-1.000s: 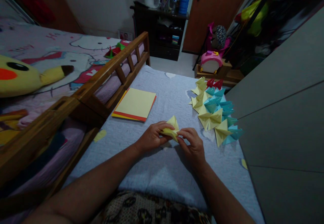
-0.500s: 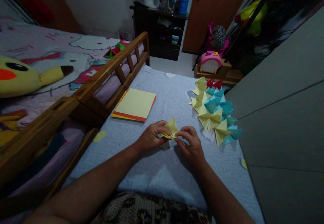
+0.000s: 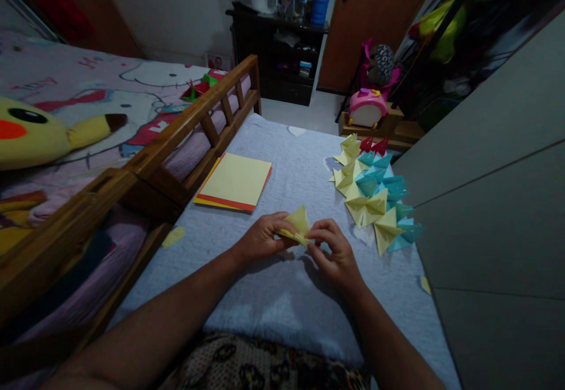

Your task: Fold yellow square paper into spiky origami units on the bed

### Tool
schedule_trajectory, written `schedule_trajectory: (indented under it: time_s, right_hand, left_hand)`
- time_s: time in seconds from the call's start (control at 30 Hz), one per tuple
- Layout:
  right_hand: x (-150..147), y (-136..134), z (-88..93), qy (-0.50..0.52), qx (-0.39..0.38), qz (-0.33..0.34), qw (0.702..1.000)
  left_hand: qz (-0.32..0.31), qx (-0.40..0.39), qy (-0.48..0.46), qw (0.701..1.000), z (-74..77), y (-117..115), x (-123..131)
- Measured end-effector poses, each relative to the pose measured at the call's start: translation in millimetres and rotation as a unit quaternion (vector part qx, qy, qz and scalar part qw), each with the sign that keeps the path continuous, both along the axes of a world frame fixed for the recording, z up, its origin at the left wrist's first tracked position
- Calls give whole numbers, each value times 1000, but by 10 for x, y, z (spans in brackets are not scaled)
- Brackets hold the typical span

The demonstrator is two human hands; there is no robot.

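Note:
A partly folded piece of yellow origami paper [image 3: 298, 220] is held just above the bed, in front of me. My left hand [image 3: 263, 236] pinches its left side between thumb and fingers. On its lower right corner, my right hand [image 3: 334, 249] closes thumb and fingertips. One pointed flap stands up between the hands; the small folds under my fingertips are hidden. Beyond my left hand lies a stack of square paper [image 3: 238, 179], pale yellow on top with orange-red and deeper yellow edges below. Several folded yellow paper pieces [image 3: 366, 206] stand to the right, beside blue ones [image 3: 374, 183].
Two or so red folded pieces [image 3: 373, 146] sit at the far end of the group. A wooden bed rail [image 3: 194, 125] runs along the left, with a yellow plush toy [image 3: 39, 134] behind it. On the right rises a pale cabinet [image 3: 498, 202].
The yellow paper has tilted slightly, its flap showing broader and its lower corner turned a little. Both hands keep their grip and have barely shifted.

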State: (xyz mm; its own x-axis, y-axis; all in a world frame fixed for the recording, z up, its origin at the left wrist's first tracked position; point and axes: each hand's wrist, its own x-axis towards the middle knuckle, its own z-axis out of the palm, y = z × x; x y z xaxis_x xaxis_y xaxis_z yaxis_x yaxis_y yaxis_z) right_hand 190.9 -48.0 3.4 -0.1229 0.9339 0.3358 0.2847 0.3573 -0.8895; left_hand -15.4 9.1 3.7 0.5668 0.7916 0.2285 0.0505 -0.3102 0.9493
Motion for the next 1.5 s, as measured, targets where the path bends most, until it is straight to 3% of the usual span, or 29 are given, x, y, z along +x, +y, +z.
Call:
schedule_trajectory:
  time_s: [0.13, 0.23, 0.47, 0.7, 0.9, 1.1, 1.23, 1.5]
  right_hand:
    - [-2, 20, 35, 103, -142, -19, 984]
    - [-14, 50, 43, 88, -189, 2, 978]
    - [-34, 69, 61, 61, -165, 10, 984]
    - [-68, 67, 39, 37, -80, -64, 994]
    - [-82, 59, 10, 35, -83, -112, 990]
    - [-59, 68, 72, 74, -153, -55, 984]
    - [-5, 83, 131, 50, -160, -24, 986]
    - [19, 137, 248, 52, -199, 19, 978]
  left_hand:
    - [-27, -11, -15, 999, -45, -12, 11]
    - [-66, -16, -9, 998, -66, -23, 28]
    - [-99, -14, -7, 995, -88, -19, 40]
    - [-104, -6, 7, 995, -99, -39, 50]
    - [-70, -9, 13, 997, -101, -44, 66]
    - [-85, -12, 18, 996, -133, -13, 86]
    - [-85, -24, 22, 996, -126, -5, 96]
    - [-127, 27, 29, 991, 36, -36, 63]
